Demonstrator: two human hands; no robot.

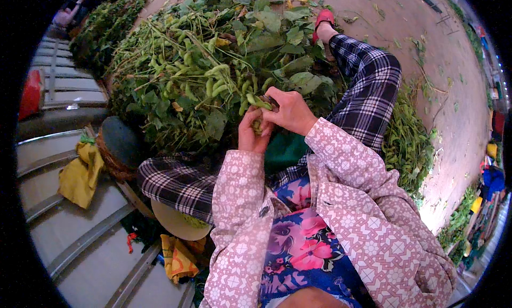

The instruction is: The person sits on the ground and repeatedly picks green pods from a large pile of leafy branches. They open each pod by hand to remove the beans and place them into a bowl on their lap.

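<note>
Green soybean pods (258, 102) are between my two hands, at the near edge of a large heap of leafy, pod-bearing soybean plants (192, 63). My left hand (253, 130) is low, palm up, with its fingers curled around some pods. From the right, my right hand (290, 110) reaches over with thumb and fingers pinched at a pod beside the left fingertips. Something small and dark shows near its fingers; I cannot tell what it is. More pods hang on stems just beyond the hands. Under them lies a dark green cloth or container (286, 150) between my legs.
A pale container holding green bits (176, 222) stands beside the left thigh. A dark rounded object (120, 136) and a yellow bag (82, 174) are farther left. More soybean plants (410, 148) lie right of the right leg. Another person's arm (68, 15) shows at the top left.
</note>
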